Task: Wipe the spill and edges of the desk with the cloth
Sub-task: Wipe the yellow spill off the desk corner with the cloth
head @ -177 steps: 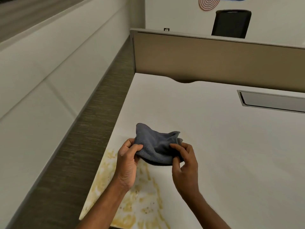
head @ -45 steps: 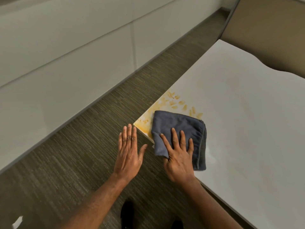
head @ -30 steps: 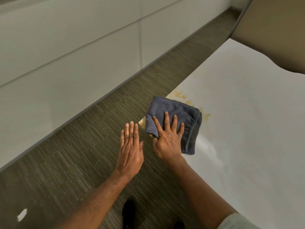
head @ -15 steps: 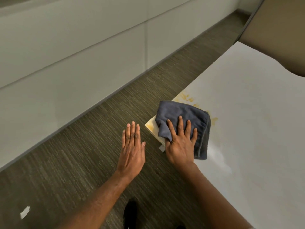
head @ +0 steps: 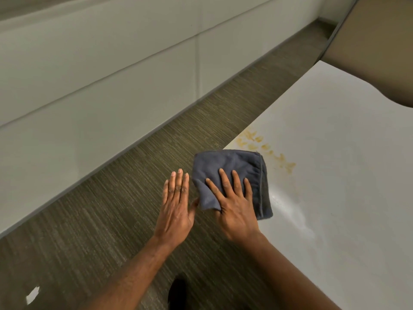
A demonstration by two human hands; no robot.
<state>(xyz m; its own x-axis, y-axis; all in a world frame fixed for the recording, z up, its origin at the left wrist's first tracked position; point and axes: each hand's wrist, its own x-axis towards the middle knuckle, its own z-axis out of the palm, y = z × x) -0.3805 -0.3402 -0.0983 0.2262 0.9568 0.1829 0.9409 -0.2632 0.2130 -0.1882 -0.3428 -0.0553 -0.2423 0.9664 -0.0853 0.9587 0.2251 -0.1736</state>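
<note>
A folded dark grey cloth [head: 232,166] lies over the near left corner of the white desk [head: 335,175], hanging slightly past the edge. My right hand [head: 234,202] presses flat on it with straight, spread fingers. My left hand [head: 176,204] hovers flat beside the desk corner over the floor, its thumb close to the cloth's hanging corner. Yellow-orange spill marks [head: 266,148] show on the desk just beyond the cloth, near the left edge. A wet sheen [head: 295,218] lies to the right of the cloth.
Grey-brown carpet [head: 111,220] runs left of the desk, bounded by a pale wall panel [head: 89,74]. A tan partition [head: 384,52] stands at the desk's far end. A dark shoe [head: 177,291] and a white scrap [head: 33,294] are on the floor.
The cloth under my right hand has slid back toward the desk's left corner edge, covering the yellow patch there. More spill marks show beyond it. My left hand stays flat beside the corner.
</note>
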